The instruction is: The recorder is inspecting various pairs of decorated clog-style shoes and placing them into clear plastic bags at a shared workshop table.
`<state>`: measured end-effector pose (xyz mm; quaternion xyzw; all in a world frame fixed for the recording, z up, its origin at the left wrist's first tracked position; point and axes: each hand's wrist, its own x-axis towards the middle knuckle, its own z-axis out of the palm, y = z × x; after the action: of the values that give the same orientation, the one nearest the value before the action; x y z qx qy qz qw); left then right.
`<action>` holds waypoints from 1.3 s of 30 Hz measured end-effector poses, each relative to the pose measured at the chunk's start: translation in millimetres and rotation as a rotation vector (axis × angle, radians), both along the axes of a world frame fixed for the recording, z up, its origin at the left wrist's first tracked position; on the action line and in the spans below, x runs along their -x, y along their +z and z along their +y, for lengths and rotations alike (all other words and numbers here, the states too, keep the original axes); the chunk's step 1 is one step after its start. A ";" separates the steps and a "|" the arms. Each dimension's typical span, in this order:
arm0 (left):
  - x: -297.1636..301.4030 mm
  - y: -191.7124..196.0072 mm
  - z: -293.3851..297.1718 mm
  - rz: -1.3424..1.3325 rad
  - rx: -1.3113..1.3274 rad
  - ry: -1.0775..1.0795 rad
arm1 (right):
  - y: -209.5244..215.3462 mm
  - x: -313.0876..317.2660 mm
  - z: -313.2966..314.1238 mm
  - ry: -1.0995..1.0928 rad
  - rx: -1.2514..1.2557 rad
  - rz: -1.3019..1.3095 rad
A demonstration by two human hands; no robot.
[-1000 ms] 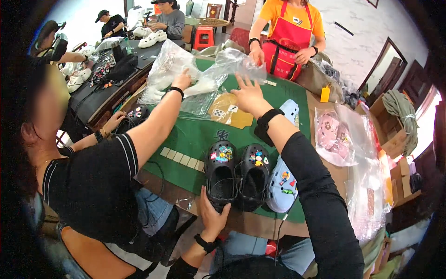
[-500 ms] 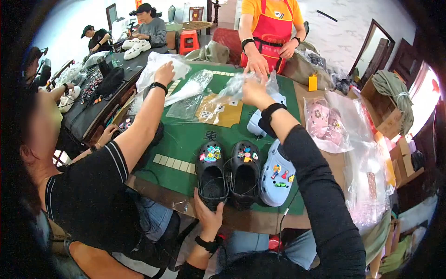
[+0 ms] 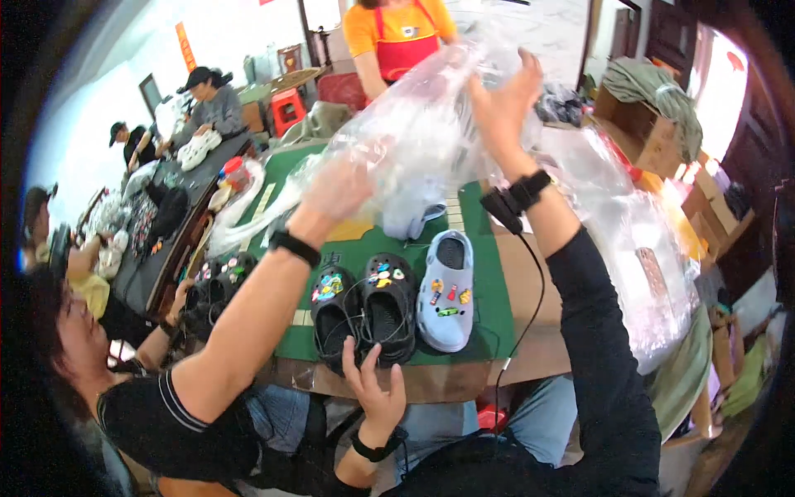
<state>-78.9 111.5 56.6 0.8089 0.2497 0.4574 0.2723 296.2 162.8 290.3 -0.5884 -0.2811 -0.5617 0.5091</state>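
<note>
Two black clogs with colourful charms, a left one (image 3: 333,319) and a right one (image 3: 387,319), stand side by side near the table's front edge. Fingers apart, my left hand (image 3: 377,398) reaches up to their heels, its fingertips at the backs. A pale blue clog (image 3: 445,302) with charms stands to their right. My right hand (image 3: 509,112) is raised over the table, thumb and fingers spread, against a large clear plastic bag (image 3: 422,112). Whether it pinches the film is hard to tell. A co-worker's hand (image 3: 339,190), blurred, is at the bag's left side.
At left the co-worker's other hand (image 3: 178,302) is beside more dark clogs (image 3: 228,277). Another pale blue clog (image 3: 406,222) sits under the plastic. Plastic packaging (image 3: 642,282) covers the table's right side. A black cable (image 3: 538,286) hangs from my right wrist. Opposite stands a person in a red apron (image 3: 406,45).
My right hand has risen with its fingers spread, and the plastic has lifted and spread out. The co-worker's near arm has shifted right. My left fingers have loosened at the black clogs' heels.
</note>
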 end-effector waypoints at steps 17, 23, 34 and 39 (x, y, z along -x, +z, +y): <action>-46.8 -0.2 -56.2 0.335 -0.185 -0.392 | -170.4 -28.5 -95.0 0.746 1.233 0.587; -70.6 -6.0 -53.2 0.476 -0.398 -0.353 | -91.4 -67.8 -194.6 0.725 1.901 0.378; -95.5 -14.0 -17.7 0.668 -0.676 -0.183 | -122.1 -55.1 -288.1 0.130 1.734 0.237; -96.5 6.8 -38.3 0.512 -0.250 -0.336 | -56.1 -49.9 -333.7 0.018 0.707 0.391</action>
<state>17.6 73.2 63.4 0.9546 0.1149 0.2152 0.1710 346.1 -170.8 234.2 -0.8205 -0.3600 -0.3035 0.3240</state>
